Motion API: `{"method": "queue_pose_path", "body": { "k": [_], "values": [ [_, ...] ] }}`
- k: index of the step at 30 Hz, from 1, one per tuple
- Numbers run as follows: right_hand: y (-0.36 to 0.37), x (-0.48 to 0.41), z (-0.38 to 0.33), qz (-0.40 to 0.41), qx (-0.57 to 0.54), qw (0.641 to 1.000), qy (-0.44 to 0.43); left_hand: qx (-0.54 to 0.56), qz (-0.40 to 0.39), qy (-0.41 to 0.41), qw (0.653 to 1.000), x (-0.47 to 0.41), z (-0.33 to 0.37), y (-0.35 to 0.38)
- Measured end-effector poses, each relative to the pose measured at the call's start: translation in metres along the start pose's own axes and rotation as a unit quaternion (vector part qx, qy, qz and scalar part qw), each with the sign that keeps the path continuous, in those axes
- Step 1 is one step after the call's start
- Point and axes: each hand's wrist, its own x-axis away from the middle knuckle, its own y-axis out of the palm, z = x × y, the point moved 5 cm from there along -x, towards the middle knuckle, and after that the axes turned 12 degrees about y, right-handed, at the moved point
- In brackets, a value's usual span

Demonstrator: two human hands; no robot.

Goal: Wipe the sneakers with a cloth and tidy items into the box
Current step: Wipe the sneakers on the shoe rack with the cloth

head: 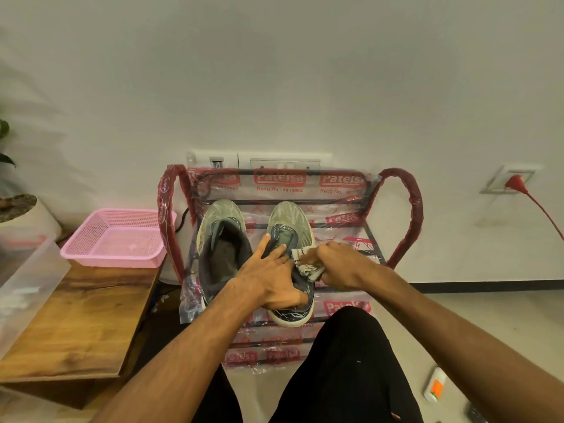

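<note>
Over your black trousers [345, 361], left hand [271, 279] lies flat on the right sneaker [290, 218], right hand [341, 264] squeezes the cloth [305, 265]; box [33, 270] tidying seems undone.

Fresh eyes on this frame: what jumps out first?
Dead centre, the left hand presses on the right-side sneaker while the right hand grips a cloth against it. The other sneaker sits beside it on a rack wrapped in red-printed plastic. At left, a pink basket stands on a wooden table.

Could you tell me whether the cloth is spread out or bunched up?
Bunched: the right hand grips the cloth as a wad against the sneaker.
</note>
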Motion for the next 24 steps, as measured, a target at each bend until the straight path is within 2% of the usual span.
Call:
{"method": "queue_pose_path", "body": {
  "k": [5,8,10,13,15,17,20,24],
  "values": [
    [0.000,-0.004,-0.011,0.090,0.153,0.984,-0.021,0.012,0.017,0.004,1.000,-0.002,-0.001,-0.001],
    [-0.001,-0.023,-0.011,0.122,0.202,0.972,-0.019,0.012,0.015,0.002,1.000,-0.002,-0.004,0.001],
    [-0.005,-0.034,-0.003,0.100,0.169,0.981,0.013,0.012,0.007,-0.002,1.000,-0.002,-0.005,0.001],
    [-0.015,-0.041,0.015,0.072,0.028,0.992,0.103,0.009,0.004,-0.002,1.000,-0.002,-0.004,-0.001],
    [-0.020,-0.042,0.023,0.106,-0.062,0.984,0.127,0.005,0.002,-0.003,1.000,-0.002,-0.004,-0.002],
    [-0.024,-0.039,0.025,0.142,-0.098,0.978,0.122,0.001,0.001,-0.004,1.000,-0.001,-0.004,-0.002],
    [-0.024,-0.027,0.012,0.139,-0.098,0.981,0.090,0.005,0.010,-0.001,1.000,-0.002,-0.004,-0.002],
    [-0.004,-0.006,-0.015,0.098,0.029,0.993,0.056,0.016,0.013,0.004,1.000,-0.001,-0.003,-0.003]
  ]
}}
